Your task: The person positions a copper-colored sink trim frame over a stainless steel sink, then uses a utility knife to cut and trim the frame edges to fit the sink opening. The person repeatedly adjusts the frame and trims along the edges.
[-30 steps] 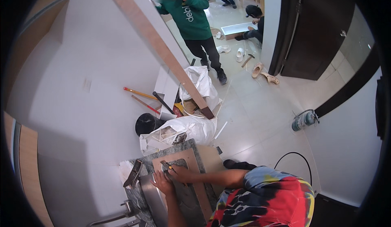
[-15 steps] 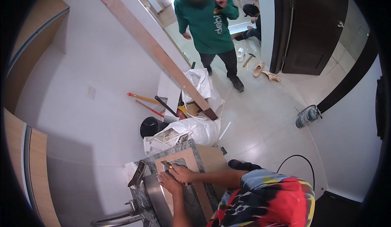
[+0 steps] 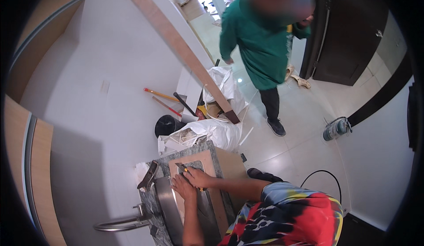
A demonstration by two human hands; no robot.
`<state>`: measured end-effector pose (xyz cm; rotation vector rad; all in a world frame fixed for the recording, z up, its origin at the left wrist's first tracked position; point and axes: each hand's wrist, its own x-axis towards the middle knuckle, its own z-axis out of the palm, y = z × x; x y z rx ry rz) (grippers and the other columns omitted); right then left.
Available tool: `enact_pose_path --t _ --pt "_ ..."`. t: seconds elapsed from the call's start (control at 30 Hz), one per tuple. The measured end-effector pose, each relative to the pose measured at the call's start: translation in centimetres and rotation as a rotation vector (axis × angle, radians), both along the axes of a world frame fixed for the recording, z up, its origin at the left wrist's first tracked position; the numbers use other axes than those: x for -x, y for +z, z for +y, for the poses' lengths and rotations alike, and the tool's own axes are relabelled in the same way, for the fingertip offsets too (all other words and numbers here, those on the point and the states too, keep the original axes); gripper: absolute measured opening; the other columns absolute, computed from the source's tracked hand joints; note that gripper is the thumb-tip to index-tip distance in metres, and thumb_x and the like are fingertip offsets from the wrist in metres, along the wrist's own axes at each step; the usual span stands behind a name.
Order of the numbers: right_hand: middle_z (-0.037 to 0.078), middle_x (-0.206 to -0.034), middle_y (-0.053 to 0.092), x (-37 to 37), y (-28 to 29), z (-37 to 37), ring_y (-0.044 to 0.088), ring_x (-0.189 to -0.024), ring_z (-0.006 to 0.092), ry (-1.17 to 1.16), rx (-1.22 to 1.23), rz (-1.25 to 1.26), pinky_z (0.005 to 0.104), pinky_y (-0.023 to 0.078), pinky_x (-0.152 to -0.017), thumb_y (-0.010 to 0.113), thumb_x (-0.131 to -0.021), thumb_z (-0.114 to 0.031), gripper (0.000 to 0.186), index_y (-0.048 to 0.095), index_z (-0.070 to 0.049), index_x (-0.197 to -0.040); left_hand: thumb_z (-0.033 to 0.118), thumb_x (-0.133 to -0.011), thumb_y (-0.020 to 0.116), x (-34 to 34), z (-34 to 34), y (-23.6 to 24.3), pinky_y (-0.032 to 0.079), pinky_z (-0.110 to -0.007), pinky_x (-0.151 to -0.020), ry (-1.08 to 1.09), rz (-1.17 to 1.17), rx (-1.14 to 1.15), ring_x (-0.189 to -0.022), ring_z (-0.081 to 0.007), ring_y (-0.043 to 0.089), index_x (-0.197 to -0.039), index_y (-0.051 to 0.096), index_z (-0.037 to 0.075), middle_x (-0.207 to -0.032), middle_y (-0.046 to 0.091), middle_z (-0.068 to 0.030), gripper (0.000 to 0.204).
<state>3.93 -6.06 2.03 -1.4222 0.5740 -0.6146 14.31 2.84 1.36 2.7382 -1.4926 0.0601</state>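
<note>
My right hand point(image 3: 196, 178) grips a yellow-handled tool with a flat metal blade point(image 3: 179, 166) over the cutout of a pinkish-tan board point(image 3: 216, 208) on the grey stone counter point(image 3: 160, 164). My left hand point(image 3: 183, 186) rests just left of it, fingers extended and apart, at the edge of the board and the steel sink point(image 3: 170, 210). The exact spot the blade touches is too small to tell. A dark, bar-like object point(image 3: 148, 175) lies at the counter's left, near a curved steel faucet point(image 3: 115, 226).
A person in a green sweatshirt point(image 3: 258, 52) stands beyond the counter. White sacks of debris point(image 3: 221, 133), a black bucket point(image 3: 165, 124) and a leaning wooden plank point(image 3: 185, 58) line the wall. A metal cylinder point(image 3: 333, 131) stands at right, below a dark door point(image 3: 342, 38); wooden cabinets point(image 3: 42, 171) are at left.
The person in green has walked closer and to the right, now blocking much of the doorway. My hands stay in nearly the same place on the board, with small shifts.
</note>
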Motion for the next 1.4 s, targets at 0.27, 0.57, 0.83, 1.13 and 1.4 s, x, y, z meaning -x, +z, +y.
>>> enact_pose_path --t 0.27,0.57,0.83,1.13,1.4 --pt "0.03 -0.088 0.066 -1.1 -1.4 0.1 0.066 -0.081 0.0459 -0.067 0.088 0.037 0.0482 0.052 -0.07 0.047 -0.101 -0.034 0.041 0.05 0.005 -0.113 0.028 -0.087 0.063 -0.1 0.8 -1.6 0.016 -0.066 -0.112 -0.062 -0.097 0.089 -0.139 -0.0461 0.032 -0.131 0.052 0.005 -0.144 0.044 -0.0215 0.051" --pt "0.027 -0.085 0.063 -0.6 0.5 -1.3 0.062 -0.087 0.0466 0.022 0.031 0.158 0.0495 0.047 -0.074 0.046 -0.102 -0.036 0.04 0.05 0.004 -0.108 0.023 -0.086 0.065 1.4 3.6 1.7 0.023 -0.059 -0.114 -0.041 0.106 0.307 -0.136 -0.0384 0.04 -0.127 0.058 0.003 -0.133 0.057 -0.0172 0.046" --pt "0.021 -0.071 0.063 -0.9 0.5 -0.4 0.066 -0.068 0.0379 0.113 0.001 0.215 0.0467 0.048 -0.063 0.047 -0.102 -0.034 0.036 0.047 0.001 -0.103 0.017 -0.085 0.065 2.9 8.4 0.0 0.024 -0.057 -0.114 0.18 0.026 0.19 -0.14 -0.0417 0.033 -0.135 0.052 0.003 -0.147 0.043 -0.0193 0.054" --pt "0.021 -0.072 0.062 -0.4 0.4 -1.0 0.065 -0.065 0.0329 0.255 -0.054 0.19 0.0444 0.049 -0.063 0.045 -0.103 -0.035 0.036 0.044 0.0 -0.108 0.018 -0.082 0.069 5.8 7.9 0.5 0.024 -0.056 -0.114 0.307 0.097 0.136 -0.141 -0.0431 0.03 -0.133 0.053 0.002 -0.15 0.035 -0.023 0.055" --pt "0.021 -0.073 0.062 -1.1 -0.1 -1.7 0.064 -0.065 0.0326 0.3 -0.141 0.206 0.045 0.049 -0.062 0.046 -0.102 -0.035 0.037 0.044 0.002 -0.106 0.019 -0.08 0.072 5.5 7.7 0.8 0.034 -0.053 -0.106 0.36 0.127 0.21 -0.127 -0.0431 0.045 -0.122 0.061 0.001 -0.138 0.047 -0.0243 0.047"
